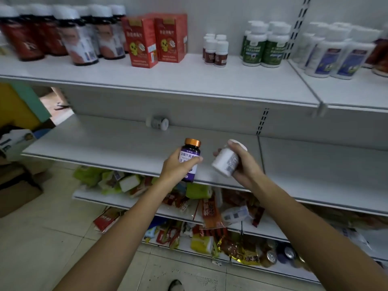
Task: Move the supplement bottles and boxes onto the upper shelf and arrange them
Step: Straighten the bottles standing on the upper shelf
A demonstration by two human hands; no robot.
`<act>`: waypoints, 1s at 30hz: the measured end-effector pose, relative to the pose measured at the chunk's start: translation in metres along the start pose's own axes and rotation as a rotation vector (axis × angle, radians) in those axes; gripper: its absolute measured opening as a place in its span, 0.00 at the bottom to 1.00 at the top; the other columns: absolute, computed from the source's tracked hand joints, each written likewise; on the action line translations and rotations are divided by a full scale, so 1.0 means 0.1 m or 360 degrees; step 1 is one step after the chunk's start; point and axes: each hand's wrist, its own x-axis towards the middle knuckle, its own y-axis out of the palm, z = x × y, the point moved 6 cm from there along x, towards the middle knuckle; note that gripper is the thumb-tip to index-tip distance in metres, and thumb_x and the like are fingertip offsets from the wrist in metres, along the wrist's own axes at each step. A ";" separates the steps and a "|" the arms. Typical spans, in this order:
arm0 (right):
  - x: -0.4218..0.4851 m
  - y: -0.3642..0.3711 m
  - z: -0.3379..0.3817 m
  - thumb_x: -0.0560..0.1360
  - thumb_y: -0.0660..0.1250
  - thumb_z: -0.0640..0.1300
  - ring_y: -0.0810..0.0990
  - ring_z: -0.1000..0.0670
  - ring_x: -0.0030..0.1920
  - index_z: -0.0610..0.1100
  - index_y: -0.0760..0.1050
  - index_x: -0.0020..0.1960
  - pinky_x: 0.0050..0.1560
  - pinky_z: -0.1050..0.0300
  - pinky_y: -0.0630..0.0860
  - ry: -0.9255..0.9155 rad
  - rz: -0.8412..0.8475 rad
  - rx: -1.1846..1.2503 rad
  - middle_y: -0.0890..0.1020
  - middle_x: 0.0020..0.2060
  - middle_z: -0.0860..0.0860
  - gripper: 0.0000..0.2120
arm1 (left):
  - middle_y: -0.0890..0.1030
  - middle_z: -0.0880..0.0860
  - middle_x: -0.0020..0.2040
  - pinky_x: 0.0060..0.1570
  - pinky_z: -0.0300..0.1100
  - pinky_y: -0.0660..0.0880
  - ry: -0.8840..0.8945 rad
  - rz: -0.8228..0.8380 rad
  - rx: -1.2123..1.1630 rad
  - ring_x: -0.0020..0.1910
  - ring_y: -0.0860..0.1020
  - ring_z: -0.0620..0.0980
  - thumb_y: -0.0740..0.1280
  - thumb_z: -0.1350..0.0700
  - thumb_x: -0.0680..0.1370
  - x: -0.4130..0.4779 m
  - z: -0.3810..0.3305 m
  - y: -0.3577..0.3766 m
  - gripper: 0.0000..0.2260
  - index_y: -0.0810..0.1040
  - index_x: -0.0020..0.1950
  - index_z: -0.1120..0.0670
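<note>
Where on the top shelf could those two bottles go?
Bare gap between the red boxes and the small brown bottles, plus the upper shelf's front strip. Crowded at left among the dark bottles and right around the green-labelled bottles.

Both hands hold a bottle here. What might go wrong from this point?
Neither hand is free to steady a slip: the left hand grips the purple bottle, the right hand holds the white bottle tilted. Setting them on the upper shelf might knock the small brown bottles. The sideways bottle at the back of the middle shelf may get overlooked.
</note>
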 end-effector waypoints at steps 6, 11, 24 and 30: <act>-0.93 0.03 0.22 0.74 0.63 0.54 0.76 0.48 0.36 0.42 0.72 0.44 0.54 0.47 0.73 0.0114 0.0232 -0.0001 0.76 0.34 0.45 0.15 | 0.81 0.54 0.46 0.37 0.42 0.77 -0.0039 0.0003 -0.0358 0.39 0.82 0.50 0.70 0.54 0.74 -1.01 -0.35 0.20 0.12 0.73 0.54 0.53; -1.43 0.04 0.63 0.68 0.62 0.43 0.77 0.46 0.42 0.39 0.69 0.58 0.46 0.49 0.77 -0.0043 0.0273 -0.0153 0.75 0.43 0.43 0.19 | 0.79 0.55 0.46 0.42 0.45 0.78 0.0003 0.0047 -0.0319 0.41 0.81 0.51 0.72 0.60 0.72 -1.53 -0.70 0.34 0.17 0.71 0.57 0.55; -1.95 -0.12 1.18 0.74 0.66 0.52 0.79 0.46 0.37 0.44 0.70 0.54 0.39 0.51 0.78 -0.0464 0.0327 -0.0473 0.77 0.40 0.44 0.14 | 0.79 0.56 0.51 0.52 0.55 0.78 0.0307 0.0048 -0.0194 0.49 0.81 0.56 0.71 0.57 0.72 -2.02 -1.17 0.66 0.16 0.70 0.57 0.49; -1.97 -0.20 1.30 0.78 0.55 0.47 0.79 0.48 0.35 0.43 0.73 0.52 0.42 0.52 0.77 -0.0312 0.0270 -0.0318 0.77 0.36 0.46 0.11 | 0.73 0.52 0.52 0.41 0.42 0.77 0.0483 0.0155 -0.0150 0.47 0.76 0.50 0.71 0.66 0.71 -2.14 -1.38 0.70 0.34 0.57 0.68 0.48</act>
